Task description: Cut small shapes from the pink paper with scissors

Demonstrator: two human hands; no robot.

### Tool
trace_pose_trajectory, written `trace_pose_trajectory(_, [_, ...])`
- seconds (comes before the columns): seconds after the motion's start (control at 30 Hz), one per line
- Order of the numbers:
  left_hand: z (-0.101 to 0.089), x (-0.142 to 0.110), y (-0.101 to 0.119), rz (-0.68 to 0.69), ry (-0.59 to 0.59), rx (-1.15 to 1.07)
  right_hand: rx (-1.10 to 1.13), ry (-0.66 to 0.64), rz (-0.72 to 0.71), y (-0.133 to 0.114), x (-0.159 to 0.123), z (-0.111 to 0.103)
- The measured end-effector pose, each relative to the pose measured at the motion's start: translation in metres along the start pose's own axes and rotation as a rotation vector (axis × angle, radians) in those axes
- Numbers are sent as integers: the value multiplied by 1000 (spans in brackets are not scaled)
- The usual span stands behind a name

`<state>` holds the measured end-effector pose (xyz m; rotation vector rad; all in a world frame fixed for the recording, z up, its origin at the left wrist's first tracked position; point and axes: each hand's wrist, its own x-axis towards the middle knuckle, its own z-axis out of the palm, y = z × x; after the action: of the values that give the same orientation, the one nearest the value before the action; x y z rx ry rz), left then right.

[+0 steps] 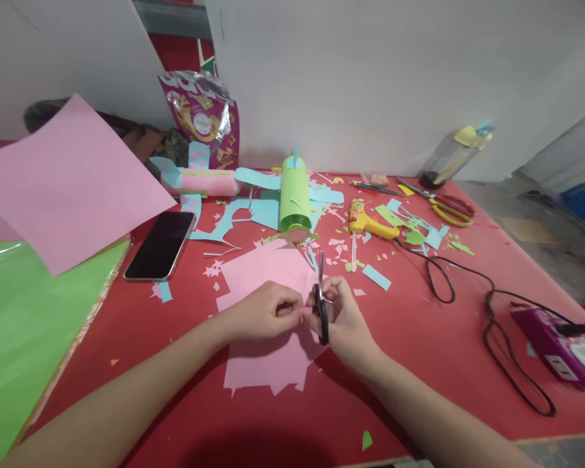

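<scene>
My left hand [266, 311] is closed in a pinch on a small piece of pink paper [305, 312], mostly hidden by the fingers. In my right hand [344, 322] are black-handled scissors [324, 318], blades pointing up and away from me; its fingertips come close to the same pink piece. Under both hands lies a pink paper sheet [258, 367] with a jagged cut edge. Just beyond it stands a green paper-tube airplane [295, 192] with blue wings, and a pink paper airplane [209, 182] lies to its left.
A phone [160, 246] and a large pink sheet [73, 185] are on the left. Toward the right lie a yellow glue gun [373, 224], yellow-and-red-handled scissors [451, 209], a bottle [455, 156] and a purple power strip [556, 344] with a looping black cord. Paper scraps litter the red table [175, 403].
</scene>
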<state>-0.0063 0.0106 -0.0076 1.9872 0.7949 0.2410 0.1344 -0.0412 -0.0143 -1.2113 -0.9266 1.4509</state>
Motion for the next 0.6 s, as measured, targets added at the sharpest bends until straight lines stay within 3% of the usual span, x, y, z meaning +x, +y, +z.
trace_pose_trajectory(0.13, [-1, 1, -1, -2, 17, -14, 24, 11, -9, 0, 0, 0])
trace_pose_trajectory(0.4, [4, 1, -2, -76, 251, -192, 126, 134, -43, 0, 2, -2])
trace_pose_trajectory(0.6, [8, 1, 0, -28, 153, -193, 151, 104, -60, 2, 3, -1])
